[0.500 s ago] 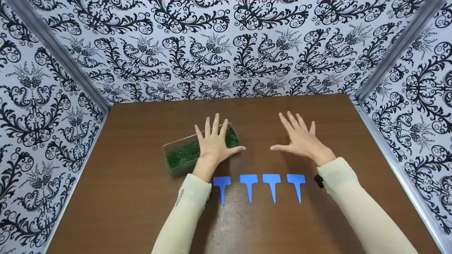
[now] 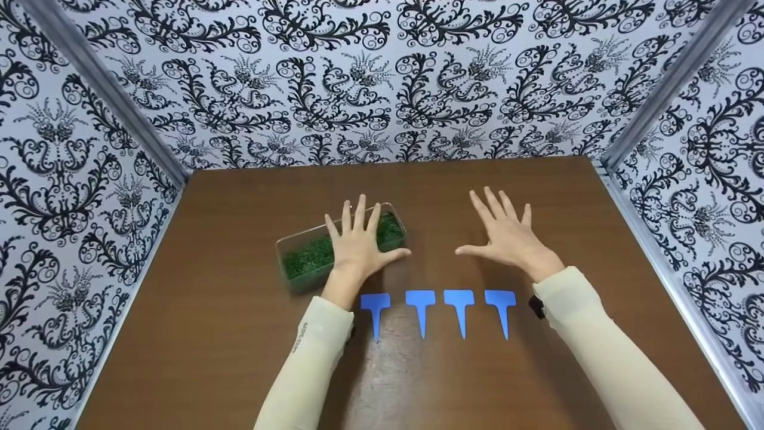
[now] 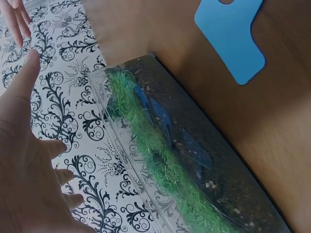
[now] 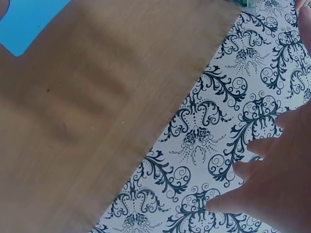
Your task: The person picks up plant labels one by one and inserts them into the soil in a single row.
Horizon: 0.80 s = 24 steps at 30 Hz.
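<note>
Fingers spread, my left hand hovers over a clear rectangular planter box and hides part of it. Green grass fills the box; dark soil shows through its side in the left wrist view. My right hand is spread as well, above the table to the right of the box, and holds nothing. Nearer the person, several blue T-shaped plant labels lie in a row, from the leftmost label to the rightmost label, their points toward the person. Neither hand touches them.
Beneath everything is a brown wooden table. White walls with a black scroll pattern close it in at the back and both sides, with metal posts at the corners.
My left hand has shifted slightly left over the planter box. The right hand stays spread, almost still. The labels and box keep their places; the head view has tilted a little.
</note>
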Tool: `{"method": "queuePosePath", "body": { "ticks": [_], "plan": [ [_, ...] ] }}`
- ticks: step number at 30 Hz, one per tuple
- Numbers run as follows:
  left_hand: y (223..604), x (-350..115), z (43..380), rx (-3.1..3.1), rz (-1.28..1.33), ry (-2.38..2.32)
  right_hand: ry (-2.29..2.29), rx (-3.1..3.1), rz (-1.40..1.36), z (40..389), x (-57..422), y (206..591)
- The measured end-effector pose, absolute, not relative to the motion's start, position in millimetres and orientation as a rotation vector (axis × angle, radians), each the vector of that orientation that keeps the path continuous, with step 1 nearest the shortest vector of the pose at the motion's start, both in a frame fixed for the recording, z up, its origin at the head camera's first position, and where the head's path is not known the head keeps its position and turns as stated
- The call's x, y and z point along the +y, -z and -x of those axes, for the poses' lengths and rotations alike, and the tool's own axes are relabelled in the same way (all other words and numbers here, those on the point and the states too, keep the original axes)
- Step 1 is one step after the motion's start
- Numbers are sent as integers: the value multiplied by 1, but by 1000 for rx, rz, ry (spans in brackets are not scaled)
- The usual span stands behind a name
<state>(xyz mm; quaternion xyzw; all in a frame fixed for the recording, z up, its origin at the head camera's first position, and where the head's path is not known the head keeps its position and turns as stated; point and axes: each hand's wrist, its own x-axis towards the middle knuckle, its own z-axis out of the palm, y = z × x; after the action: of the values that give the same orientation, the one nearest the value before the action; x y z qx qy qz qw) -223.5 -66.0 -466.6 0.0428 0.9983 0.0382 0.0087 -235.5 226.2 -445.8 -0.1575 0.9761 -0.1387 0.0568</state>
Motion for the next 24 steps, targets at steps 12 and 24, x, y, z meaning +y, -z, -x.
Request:
{"method": "queuePosePath", "body": {
  "ticks": [12,24],
  "plan": [
    [477,-85,214,3114,-78,-158,430,2952,501,230,222,457],
    [481,-111,208,3123,-27,-247,488,2935,534,230,215,463]
  ]
}}
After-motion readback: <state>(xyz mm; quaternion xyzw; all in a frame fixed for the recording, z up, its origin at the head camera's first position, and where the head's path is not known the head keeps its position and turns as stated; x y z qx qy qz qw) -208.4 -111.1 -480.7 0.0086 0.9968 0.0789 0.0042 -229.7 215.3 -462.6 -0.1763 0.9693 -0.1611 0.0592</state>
